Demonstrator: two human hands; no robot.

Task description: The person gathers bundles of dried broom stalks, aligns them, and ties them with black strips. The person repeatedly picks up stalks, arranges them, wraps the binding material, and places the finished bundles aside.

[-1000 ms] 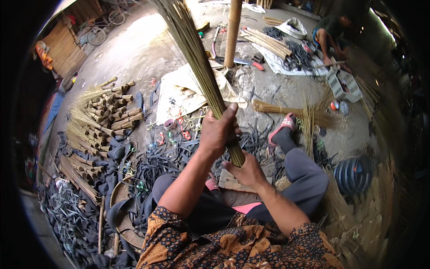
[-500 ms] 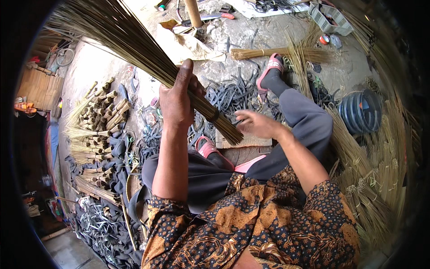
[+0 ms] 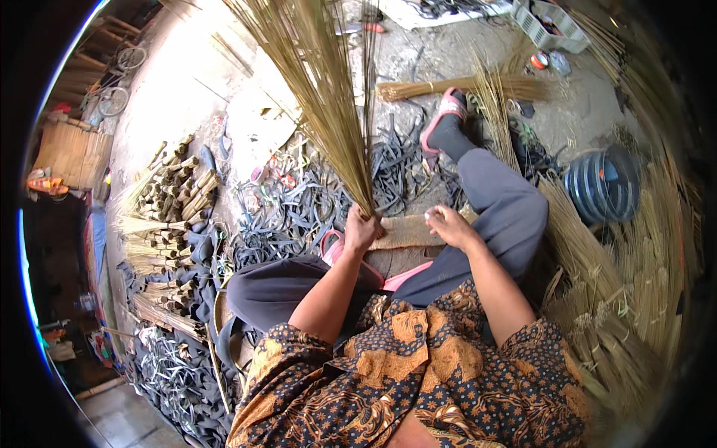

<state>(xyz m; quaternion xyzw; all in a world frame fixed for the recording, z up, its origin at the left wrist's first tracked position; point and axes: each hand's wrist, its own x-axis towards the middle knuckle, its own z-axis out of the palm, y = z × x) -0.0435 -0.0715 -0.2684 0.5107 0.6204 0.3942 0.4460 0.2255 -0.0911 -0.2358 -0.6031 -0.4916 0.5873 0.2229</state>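
Note:
My left hand (image 3: 361, 230) grips the lower end of a tall bundle of thin yellow-brown broom sticks (image 3: 321, 89), which stands nearly upright and fans out toward the top of the view. Its base rests on a flat wooden block (image 3: 407, 231) between my legs. My right hand (image 3: 449, 224) rests on that block just right of the bundle, fingers loosely curled, holding nothing that I can see. My legs in grey trousers spread to either side, and a pink sandal (image 3: 441, 119) is on my far foot.
Dark rubber strips (image 3: 299, 209) litter the ground ahead. A stack of bound broom bundles (image 3: 168, 201) lies at left. Another broom bundle (image 3: 463, 88) lies beyond my foot. Loose sticks (image 3: 635, 299) pile up at right, beside a blue ribbed coil (image 3: 601, 183). A white crate (image 3: 549, 22) sits far back.
The stick bundle has swung from leaning left to nearly upright, its base now on the block. My left hand slid down to its lower end. The view tilted lower.

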